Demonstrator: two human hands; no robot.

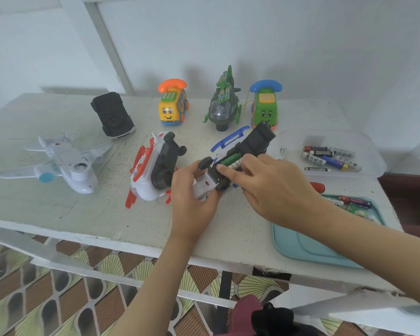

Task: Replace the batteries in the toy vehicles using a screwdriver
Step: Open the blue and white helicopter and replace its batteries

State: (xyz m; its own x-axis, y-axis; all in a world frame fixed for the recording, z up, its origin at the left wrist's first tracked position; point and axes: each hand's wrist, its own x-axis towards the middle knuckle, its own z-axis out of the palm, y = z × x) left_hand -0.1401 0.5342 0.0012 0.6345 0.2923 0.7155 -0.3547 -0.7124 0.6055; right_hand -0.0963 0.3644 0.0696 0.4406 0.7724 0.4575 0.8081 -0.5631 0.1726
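A person's left hand (192,190) grips an upturned blue-and-white toy vehicle (255,141) at its white end, fingers curled round the body, holding it just above the worn white table (95,214) near the front edge. The right hand (277,187) lies over the toy's open battery compartment with fingers bent and the index fingertip (221,168) pressing on a pale battery (237,164) beside a green battery (229,160) seated in the bay. The thumb is hidden, so it cannot be told whether this hand pinches anything. Just left of the held toy, a white-and-orange toy helicopter (143,175) lies with its black underside up. Further left, a white toy airplane (63,163) rests belly up, and a black-bottomed toy car (112,115) lies overturned behind it. Along the back of the table stand a yellow toy phone bus (172,107), a green toy helicopter (224,103) and a green toy phone car (264,107), all upright. To the right, a clear plastic tub (364,144) holds loose batteries (330,158). In front of it a red screwdriver handle (318,186) shows past the right wrist, next to a teal tray (308,248) holding more batteries (354,202) at its far end.
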